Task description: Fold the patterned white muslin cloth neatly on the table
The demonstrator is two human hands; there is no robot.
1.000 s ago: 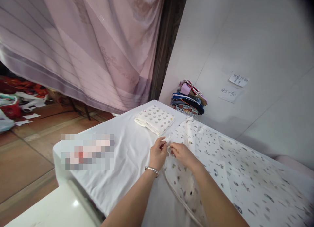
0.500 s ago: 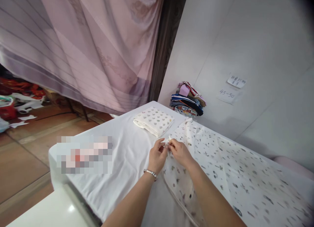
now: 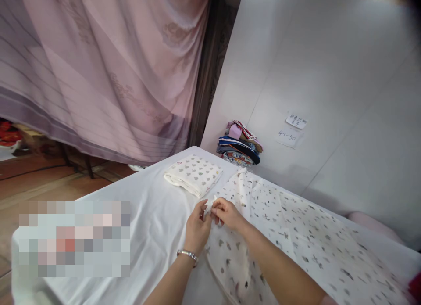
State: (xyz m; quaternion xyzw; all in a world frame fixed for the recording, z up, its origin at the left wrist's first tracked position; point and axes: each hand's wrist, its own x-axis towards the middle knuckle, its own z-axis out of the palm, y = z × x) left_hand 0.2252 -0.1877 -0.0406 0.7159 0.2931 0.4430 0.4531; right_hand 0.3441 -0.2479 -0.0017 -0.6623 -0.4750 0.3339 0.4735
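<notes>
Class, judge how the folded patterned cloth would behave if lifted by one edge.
The folded cloth is probably floppy, given its soft, rounded edges. Its stacked layers might slide open, as nothing visible ties them. It seems unlikely to roll, lying flat.

The left hand (image 3: 197, 228) and right hand (image 3: 228, 214) meet at a thin white printed cloth (image 3: 296, 235). From them, a folded white patterned cloth (image 3: 194, 173) lies at eleven o'clock, a multicoloured fabric stack (image 3: 239, 145) at one.

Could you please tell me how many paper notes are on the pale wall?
2. The upper note is above and right of the stack of folded cloths; the lower note, reading 45-50, is just below it. None seems hidden.
</notes>
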